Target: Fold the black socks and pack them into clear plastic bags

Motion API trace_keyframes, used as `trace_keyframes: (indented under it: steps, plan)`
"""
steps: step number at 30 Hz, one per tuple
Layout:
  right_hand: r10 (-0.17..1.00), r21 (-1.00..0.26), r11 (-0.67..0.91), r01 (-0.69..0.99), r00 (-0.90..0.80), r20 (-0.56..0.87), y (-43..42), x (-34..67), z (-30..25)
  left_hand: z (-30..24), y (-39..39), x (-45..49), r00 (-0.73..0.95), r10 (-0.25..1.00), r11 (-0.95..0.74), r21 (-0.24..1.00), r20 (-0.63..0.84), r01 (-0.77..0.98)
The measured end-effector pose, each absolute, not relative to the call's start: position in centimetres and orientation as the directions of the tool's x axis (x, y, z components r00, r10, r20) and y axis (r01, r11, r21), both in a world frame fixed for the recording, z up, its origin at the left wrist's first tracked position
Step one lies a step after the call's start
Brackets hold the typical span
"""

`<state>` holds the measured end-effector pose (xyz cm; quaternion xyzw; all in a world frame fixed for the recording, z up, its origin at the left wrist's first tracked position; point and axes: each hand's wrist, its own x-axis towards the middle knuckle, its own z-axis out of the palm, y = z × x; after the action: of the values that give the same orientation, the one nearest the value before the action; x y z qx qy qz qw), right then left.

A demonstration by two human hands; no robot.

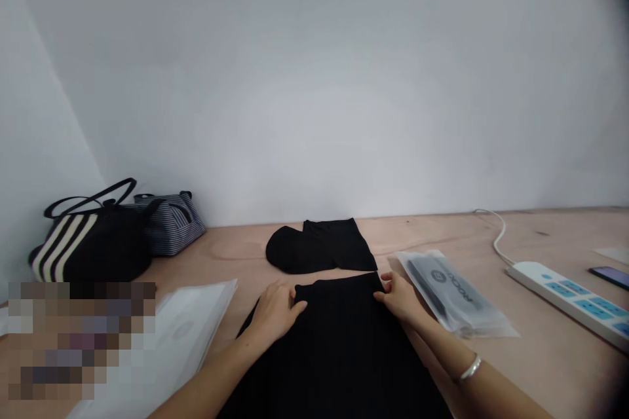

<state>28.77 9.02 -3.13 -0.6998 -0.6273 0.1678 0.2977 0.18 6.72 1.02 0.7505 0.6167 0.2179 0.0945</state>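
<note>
Head view: we see two hands on one black garment (339,353) lying flat on a plywood table (550,373), its upper edge held level, apparently to keep it smooth. The right hand (400,298) pinches a corner between thumb and fingers; the left hand (278,314) rests on the edge, its grip indeterminable. One folded black cloth (319,247) lies just beyond; two bags (91,242) stand far left.

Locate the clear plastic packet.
In the head view, the clear plastic packet lies on the wooden tabletop, just right of the right hand and black garment, with the white power strip further right.
</note>
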Motion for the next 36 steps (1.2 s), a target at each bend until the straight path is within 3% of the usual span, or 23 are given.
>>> trace_keyframes:
  steps: [8, 16, 21, 24, 26, 28, 31, 36]
  plan:
    - [0.991, -0.532, 0.041, 0.846, 0.035, 0.133, 9.3, 29.1, -1.6, 0.8, 7.2, 0.1, 0.248, 0.95, -0.31, 0.518, 0.188, 0.797]
    - [0.984, -0.311, -0.061, 0.948, 0.109, 0.138, 10.5, 27.5, -1.1, -0.7, 10.0, 0.8, 0.201, 0.951, -0.291, 0.453, 0.236, 0.843]
    - [0.979, -0.208, -0.038, 0.977, 0.079, 0.188, 8.8, 25.5, 0.5, 1.2, 7.5, 0.7, 0.217, 0.93, -0.328, 0.402, 0.298, 0.855]
    - [0.957, -0.179, 0.207, 0.962, -0.161, 0.24, 6.7, 24.2, 1.2, 2.0, 4.2, -0.1, 0.314, 0.905, -0.404, 0.35, 0.287, 0.845]
    - [0.876, -0.186, 0.469, 0.864, -0.427, 0.224, 5.4, 23.7, 1.1, 1.8, 2.5, -0.9, 0.416, 0.89, -0.454, 0.289, 0.185, 0.843]
    - [0.789, -0.229, 0.614, 0.755, -0.599, 0.14, 4.5, 23.4, 0.6, 1.0, 1.8, -1.7, 0.492, 0.869, -0.489, 0.244, 0.05, 0.838]
    - [0.781, -0.298, 0.597, 0.745, -0.625, 0.002, 4.2, 23.3, -0.2, 0.1, 2.2, -2.3, 0.544, 0.838, -0.523, 0.223, -0.039, 0.823]
    - [0.796, -0.367, 0.561, 0.742, -0.606, -0.01, 3.3, 24.0, 0.5, 2.0, 1.6, -2.8, 0.533, 0.846, -0.515, 0.308, 0.029, 0.8]
